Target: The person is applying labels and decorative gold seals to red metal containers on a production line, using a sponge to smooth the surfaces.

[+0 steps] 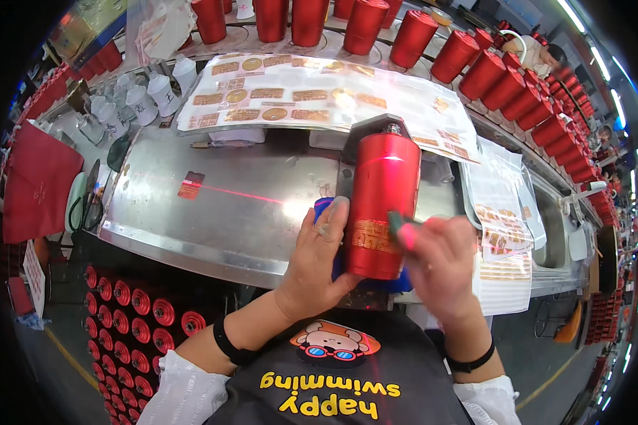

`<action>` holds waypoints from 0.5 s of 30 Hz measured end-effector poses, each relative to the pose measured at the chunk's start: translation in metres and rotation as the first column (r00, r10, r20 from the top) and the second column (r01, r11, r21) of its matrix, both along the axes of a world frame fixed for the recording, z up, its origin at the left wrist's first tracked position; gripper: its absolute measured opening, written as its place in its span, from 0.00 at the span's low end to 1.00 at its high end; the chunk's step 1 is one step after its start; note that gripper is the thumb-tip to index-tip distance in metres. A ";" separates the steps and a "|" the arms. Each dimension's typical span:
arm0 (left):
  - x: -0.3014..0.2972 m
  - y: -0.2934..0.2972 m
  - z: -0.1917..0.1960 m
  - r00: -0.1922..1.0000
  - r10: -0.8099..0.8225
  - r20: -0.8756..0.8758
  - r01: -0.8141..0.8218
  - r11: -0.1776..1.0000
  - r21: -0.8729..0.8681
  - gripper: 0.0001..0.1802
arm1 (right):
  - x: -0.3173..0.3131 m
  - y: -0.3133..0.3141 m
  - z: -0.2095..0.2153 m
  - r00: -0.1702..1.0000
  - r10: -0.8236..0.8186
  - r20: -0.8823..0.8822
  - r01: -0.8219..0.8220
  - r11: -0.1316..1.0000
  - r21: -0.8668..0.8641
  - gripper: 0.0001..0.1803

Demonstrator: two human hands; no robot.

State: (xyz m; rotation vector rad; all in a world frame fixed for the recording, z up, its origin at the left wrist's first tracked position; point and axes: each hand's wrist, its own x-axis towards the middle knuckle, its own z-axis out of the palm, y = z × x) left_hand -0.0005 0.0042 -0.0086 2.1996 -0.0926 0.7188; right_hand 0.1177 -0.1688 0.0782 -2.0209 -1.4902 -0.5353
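Note:
A glossy red metal-looking bottle (384, 180) lies in front of me on a dark holder (359, 136) with blue padding (397, 283). Its near end bears a gold decal (373, 238). My left hand (317, 251) steadies the bottle, fingers along its left side and thumb by its near end. In my right hand (443, 265), closed and blurred by motion, is a small dark green flat-edged tool (395, 222). The tool's tip meets the bottle at the decal's right side. A red laser line crosses the bottle and the bench.
Sheets of gold decals (283, 92) spread across the far bench edge, more sheets (500, 205) at right. Red bottles (365, 28) line a curved conveyor behind. Scissors (92, 202), a red cloth (39, 184) and white-capped bottles (163, 93) sit left. Racked red bottles (127, 319) stand below.

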 end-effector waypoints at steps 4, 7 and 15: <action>0.001 0.004 0.006 0.998 0.049 0.028 -0.051 0.993 0.106 0.52 | -0.005 0.000 0.021 0.974 0.207 -0.091 -0.214 0.973 -0.084 0.18; -0.001 0.003 0.014 0.996 0.063 0.058 -0.073 0.981 0.178 0.53 | -0.002 0.004 0.021 0.978 0.188 -0.091 -0.196 0.976 -0.097 0.19; 0.000 0.004 0.014 0.989 0.072 0.133 -0.090 0.986 0.141 0.55 | -0.016 0.024 0.037 0.940 0.331 -0.087 -0.341 0.883 -0.321 0.16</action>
